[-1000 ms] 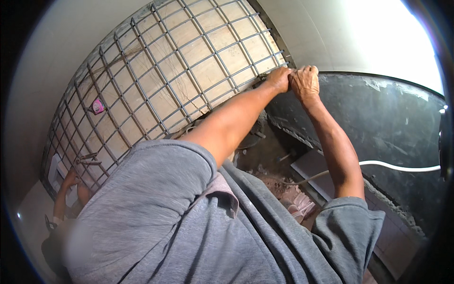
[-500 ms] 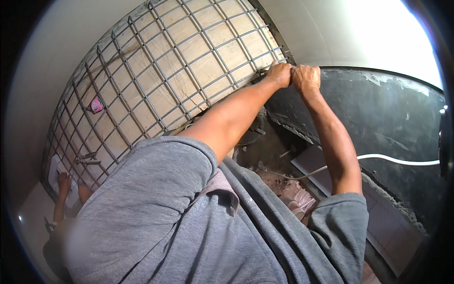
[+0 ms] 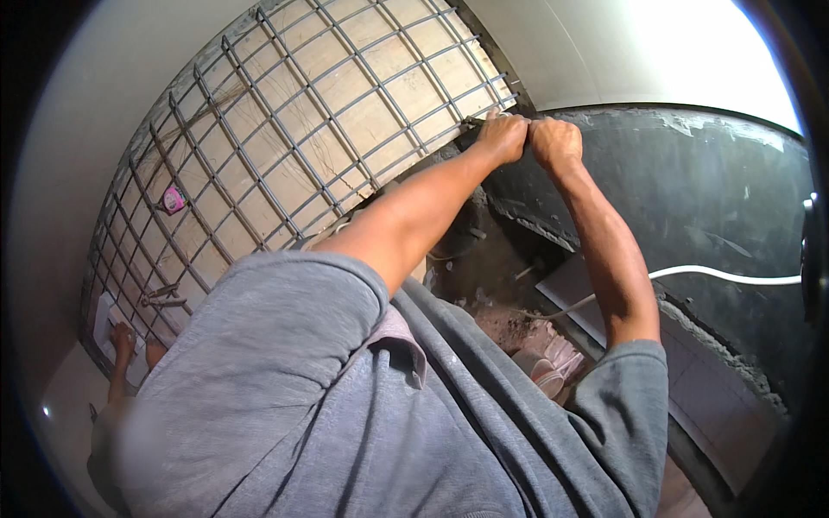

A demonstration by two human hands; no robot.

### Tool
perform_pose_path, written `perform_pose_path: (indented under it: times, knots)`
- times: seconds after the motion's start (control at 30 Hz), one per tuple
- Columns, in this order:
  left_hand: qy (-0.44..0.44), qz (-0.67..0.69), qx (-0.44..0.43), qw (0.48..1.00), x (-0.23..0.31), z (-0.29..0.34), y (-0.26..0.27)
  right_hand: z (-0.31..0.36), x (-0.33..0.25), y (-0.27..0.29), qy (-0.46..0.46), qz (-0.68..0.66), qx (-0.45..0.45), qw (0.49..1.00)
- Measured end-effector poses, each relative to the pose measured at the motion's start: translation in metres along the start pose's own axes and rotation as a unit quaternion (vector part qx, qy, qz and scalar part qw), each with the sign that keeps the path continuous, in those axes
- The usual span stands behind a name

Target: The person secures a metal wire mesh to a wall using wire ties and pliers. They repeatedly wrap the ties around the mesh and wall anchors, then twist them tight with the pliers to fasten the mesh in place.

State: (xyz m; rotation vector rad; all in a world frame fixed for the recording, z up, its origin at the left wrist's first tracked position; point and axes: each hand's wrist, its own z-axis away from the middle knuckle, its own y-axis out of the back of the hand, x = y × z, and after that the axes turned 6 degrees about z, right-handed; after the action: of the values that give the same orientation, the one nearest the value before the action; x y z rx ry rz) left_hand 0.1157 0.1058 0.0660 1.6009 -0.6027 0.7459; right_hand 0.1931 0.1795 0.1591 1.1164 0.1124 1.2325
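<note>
My left hand is closed in a fist at the near right corner of a steel rebar mesh. Knuckle to knuckle beside it, my right hand is closed too, above the top edge of a dark grey wall. A short dark piece shows at the left side of my left fist, but its kind cannot be told. What lies inside either fist is hidden by the fingers. Light plywood lies under the mesh.
A pink tape measure and pliers rest on the mesh at left. Another person's hand touches a white sheet beyond. A white hose crosses the grey wall. Below my arms are rubble and a dark gap.
The view has shifted slightly. Both my fists stay closed side by side at the mesh corner, with only a small movement.
</note>
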Motion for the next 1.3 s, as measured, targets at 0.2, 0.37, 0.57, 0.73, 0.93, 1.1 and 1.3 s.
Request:
perform_pose_path:
  times: [0.2, 0.37, 0.57, 0.73, 0.93, 1.1, 1.3]
  knots:
    - [0.007, 0.039, 0.073, 0.997, 0.019, 0.004, -0.014, -0.006, 0.022, 0.026, -0.053, -0.233, -0.254, 0.937]
    - [0.051, 0.096, 0.05, 0.993, -0.014, -0.026, 0.011, -0.006, -0.017, 0.03, -0.038, 0.192, 0.143, 0.97]
    - [-0.029, 0.023, 0.152, 0.988, 0.027, 0.01, -0.032, -0.011, 0.032, 0.002, -0.097, -0.251, -0.414, 0.87]
    - [0.059, 0.052, 0.032, 0.996, -0.016, -0.019, -0.009, 0.016, -0.025, 0.024, -0.089, 0.029, 0.039, 0.995]
    - [-0.055, -0.043, 0.088, 0.994, 0.016, 0.022, -0.023, -0.011, 0.024, -0.01, -0.079, -0.268, -0.37, 0.886]
    - [-0.045, -0.002, 0.002, 0.999, 0.01, 0.013, -0.018, 0.007, 0.025, 0.009, -0.111, -0.505, -0.372, 0.771]
    - [0.028, 0.035, -0.031, 0.998, 0.002, -0.003, 0.003, 0.028, -0.025, -0.005, -0.069, 0.131, 0.214, 0.966]
